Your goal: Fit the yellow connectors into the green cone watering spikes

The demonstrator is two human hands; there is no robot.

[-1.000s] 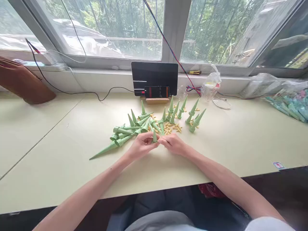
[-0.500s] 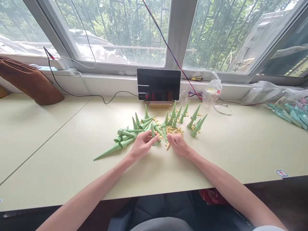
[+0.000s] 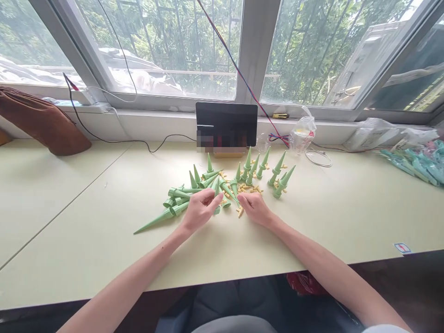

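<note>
My left hand [image 3: 199, 210], centre frame, pinches one green cone [image 3: 217, 189] tip up, likely to keep its wide end reachable. My right hand [image 3: 255, 209] curls over yellow pegs [image 3: 240, 212] on the table [image 3: 104, 222]. I cannot tell whether it grips one.

- Cones [image 3: 194, 192] lie mid-frame on the table [image 3: 86, 222], the tablet [image 3: 226, 121] behind them.
- A pouch [image 3: 45, 125] sits upper left on the table.
- A plastic bag [image 3: 303, 132] stands right of the tablet.
</note>
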